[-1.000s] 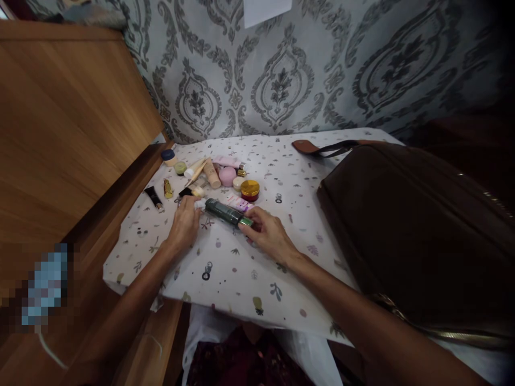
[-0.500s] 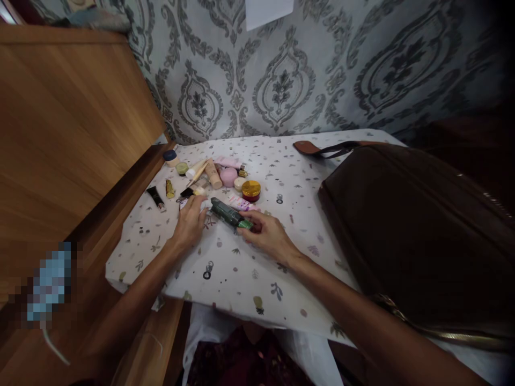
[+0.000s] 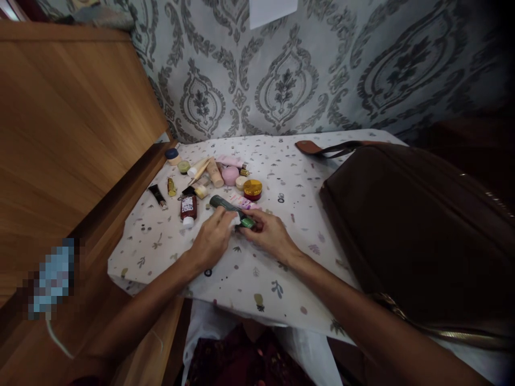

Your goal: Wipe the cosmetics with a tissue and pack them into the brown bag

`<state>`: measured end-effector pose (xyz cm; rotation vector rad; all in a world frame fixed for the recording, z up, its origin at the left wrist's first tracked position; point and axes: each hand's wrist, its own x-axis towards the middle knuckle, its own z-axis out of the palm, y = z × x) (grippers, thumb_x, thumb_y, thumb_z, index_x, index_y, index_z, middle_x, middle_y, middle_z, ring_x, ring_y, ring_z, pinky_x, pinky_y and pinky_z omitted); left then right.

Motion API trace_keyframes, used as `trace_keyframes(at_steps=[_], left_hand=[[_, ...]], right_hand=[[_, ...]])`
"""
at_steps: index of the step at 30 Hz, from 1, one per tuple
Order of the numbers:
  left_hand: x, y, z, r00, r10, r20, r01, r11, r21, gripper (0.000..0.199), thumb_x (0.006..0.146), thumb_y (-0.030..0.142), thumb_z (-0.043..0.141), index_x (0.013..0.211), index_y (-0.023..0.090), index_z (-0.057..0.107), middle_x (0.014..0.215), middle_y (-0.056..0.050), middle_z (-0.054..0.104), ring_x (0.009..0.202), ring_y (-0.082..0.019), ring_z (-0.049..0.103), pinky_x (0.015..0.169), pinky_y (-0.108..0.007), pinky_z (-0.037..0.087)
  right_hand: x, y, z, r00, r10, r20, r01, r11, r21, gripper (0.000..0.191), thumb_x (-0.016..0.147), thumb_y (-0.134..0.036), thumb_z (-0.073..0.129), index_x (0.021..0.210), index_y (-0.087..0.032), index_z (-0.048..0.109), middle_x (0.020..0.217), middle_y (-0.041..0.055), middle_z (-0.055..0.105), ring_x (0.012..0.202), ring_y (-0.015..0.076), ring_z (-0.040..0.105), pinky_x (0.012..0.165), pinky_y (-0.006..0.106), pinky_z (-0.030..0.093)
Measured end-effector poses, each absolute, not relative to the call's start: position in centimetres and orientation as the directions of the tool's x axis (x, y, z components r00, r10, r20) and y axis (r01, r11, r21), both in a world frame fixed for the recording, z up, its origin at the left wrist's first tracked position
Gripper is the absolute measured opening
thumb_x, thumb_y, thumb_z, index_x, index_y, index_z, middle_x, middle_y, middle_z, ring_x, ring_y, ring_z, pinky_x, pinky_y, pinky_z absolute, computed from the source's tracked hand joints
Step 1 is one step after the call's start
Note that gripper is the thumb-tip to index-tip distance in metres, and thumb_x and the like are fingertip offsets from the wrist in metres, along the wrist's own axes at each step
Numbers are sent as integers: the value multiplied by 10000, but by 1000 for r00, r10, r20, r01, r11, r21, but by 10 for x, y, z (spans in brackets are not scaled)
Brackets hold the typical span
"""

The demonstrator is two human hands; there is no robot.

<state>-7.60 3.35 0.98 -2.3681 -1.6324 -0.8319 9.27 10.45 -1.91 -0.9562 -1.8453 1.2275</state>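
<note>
A dark green bottle [image 3: 223, 203] lies tilted just over the cloth. My right hand [image 3: 270, 231] grips it by its bright green cap [image 3: 247, 221]. Bunched in the closed fingers of my left hand [image 3: 215, 236] is a white tissue [image 3: 234, 219], pressed against the bottle near the cap end. Left of the bottle, a brown bottle with a white cap [image 3: 188, 209] lies on the cloth. A white tube with pink and purple print [image 3: 244, 201] lies just behind the green bottle, partly hidden by it.
Behind my hands are a gold-lidded jar [image 3: 252, 188], a pink round case [image 3: 230, 176], a beige tube [image 3: 214, 172] and a small black tube [image 3: 157, 196]. A large dark brown bag [image 3: 414, 230] fills the right side. A wooden cabinet [image 3: 80, 96] stands left.
My left hand has moved right with the tissue, from the bottle's far end to near its cap. The brown bottle is now uncovered. My right hand keeps its hold.
</note>
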Motion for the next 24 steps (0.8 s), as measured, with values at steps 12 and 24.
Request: trace_keyframes(at_steps=[12,24], left_hand=[[-88,45,13,264,846,463,931,-349,107,330,943,57,345,1150,147,586,1022,-99,560,958,-219,577,854,-346,529],[-129,69,10,-3,872,489,947,-155,281,270,906,105,422,1099,181,595,1070,-82,563,1004,-227,573,927,-375,506]], right_hand=[[93,102,-21,-475,847,239,182,360,-915,448,738,-240,639,1170,-166,730,852,17,740,667,156,624,638,255,505],[94,103,-18,-429,863,265,265,401,-877,453,737,-246,666,1177,-174,742,904,49,707,678,152,600,636,273,500]])
